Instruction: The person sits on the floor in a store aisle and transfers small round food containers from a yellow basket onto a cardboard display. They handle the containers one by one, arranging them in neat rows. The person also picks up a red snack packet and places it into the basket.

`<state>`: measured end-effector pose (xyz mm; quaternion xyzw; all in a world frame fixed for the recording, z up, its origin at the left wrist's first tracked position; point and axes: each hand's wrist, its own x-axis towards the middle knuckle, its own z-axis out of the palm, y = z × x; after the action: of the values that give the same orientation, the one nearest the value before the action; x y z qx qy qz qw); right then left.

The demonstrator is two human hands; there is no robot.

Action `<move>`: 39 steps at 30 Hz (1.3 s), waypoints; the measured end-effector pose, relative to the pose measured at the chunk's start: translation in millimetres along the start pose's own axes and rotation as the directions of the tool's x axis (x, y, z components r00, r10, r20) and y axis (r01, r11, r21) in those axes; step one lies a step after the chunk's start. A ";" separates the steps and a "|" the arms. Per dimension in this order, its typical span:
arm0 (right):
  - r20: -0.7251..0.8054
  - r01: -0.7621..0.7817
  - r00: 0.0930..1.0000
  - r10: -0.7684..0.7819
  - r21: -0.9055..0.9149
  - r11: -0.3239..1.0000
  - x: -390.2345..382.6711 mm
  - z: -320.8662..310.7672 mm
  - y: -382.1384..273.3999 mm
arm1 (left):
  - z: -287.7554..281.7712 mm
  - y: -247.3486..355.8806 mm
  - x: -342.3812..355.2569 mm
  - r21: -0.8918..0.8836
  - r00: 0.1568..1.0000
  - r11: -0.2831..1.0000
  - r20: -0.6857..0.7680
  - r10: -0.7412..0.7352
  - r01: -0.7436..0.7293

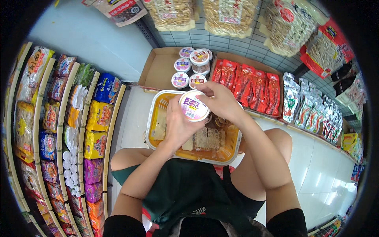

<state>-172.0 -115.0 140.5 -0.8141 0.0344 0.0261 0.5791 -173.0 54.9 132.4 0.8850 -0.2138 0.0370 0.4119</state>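
Observation:
A round plastic tub [194,106] with a white and purple printed lid is held over the basket, its lid turned up toward me. My left hand [177,124] wraps round the tub's left and near side. From the right, my right hand [221,102] has its fingers closed at the lid's far rim; its fingertips are partly hidden. Below both hands sits a yellow basket [157,103] with a white rim. Flat pale packages [210,139] lie in it, and dark round items show partly under my right hand. Just beyond stand several similar tubs [182,65], some stacked, in a cardboard box [158,65].
Right of the tubs, a box holds red packets [246,85]; silver pouches [306,100] stand farther right. Large bags [229,15] hang on a wire rack at the back. A slatted shelf [85,114] of packaged food stands left. White tiled floor [312,170] lies right of my knees.

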 end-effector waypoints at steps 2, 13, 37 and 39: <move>-0.033 0.016 0.999 -0.016 0.011 1.000 -0.4 2.6 -1.5 | -1.1 -0.1 2.8 -0.049 0.997 0.999 -0.077 0.000 -0.004; 0.010 0.109 0.994 -0.113 0.192 0.975 7.6 3.5 -18.7 | 1.3 -2.0 -1.0 -0.068 0.955 0.997 -0.295 0.023 -0.045; 0.024 -0.081 0.996 0.084 -0.101 0.992 12.2 20.9 -7.9 | 19.2 -35.7 8.7 -0.162 0.942 0.979 -0.289 -0.170 0.127; -0.003 -0.024 1.000 0.024 -0.121 0.992 14.7 22.1 1.0 | 19.9 -43.9 32.2 -0.103 0.912 0.986 -0.379 -0.159 0.129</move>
<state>-157.5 -94.9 131.1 -0.8471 0.0430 0.0347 0.5285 -128.1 53.9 95.8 0.8574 -0.0639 0.1721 0.4808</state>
